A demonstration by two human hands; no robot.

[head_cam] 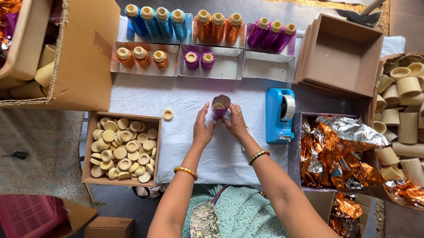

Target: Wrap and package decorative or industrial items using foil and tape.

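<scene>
cone in hand: we've got a small purple foil-wrapped cone (220, 106) pinched between both hands, above the white cloth (194, 150), roughly mid-table, just left of the blue tape dispenser (279, 115).
left hand: our left hand (203, 129) comes in from the lower left, fingers curled onto the cone's left side, gripping it.
right hand: our right hand (235, 124) closes on the cone's right side & lower edge; also gripping. Ring + bangle visible.
which is nearer: both touch it; neither clearly nearer. Cone sits at the fingertips, i.e. on the far side of both palms, away from the body.
long axis: looks tilted, wide pale open end facing toward us/camera, narrow end pointing away toward the trays. Exact tilt hard to tell, fingers cover part.
far trays: three white trays (210, 64) w/ finished cones lie straight ahead of the hands: orange left, two purple ones (199, 60) centre, right tray bare. Behind, upright rows in blue, orange, purple.
left side: cardboard box of pale round caps (121, 150) just beside the left forearm; one loose cap (168, 114) on the cloth near the left hand, not touching.
right side: box of crumpled orange/silver foil (336, 152) near the right forearm; bare cardboard tubes (413, 115) further right, well apart.
</scene>
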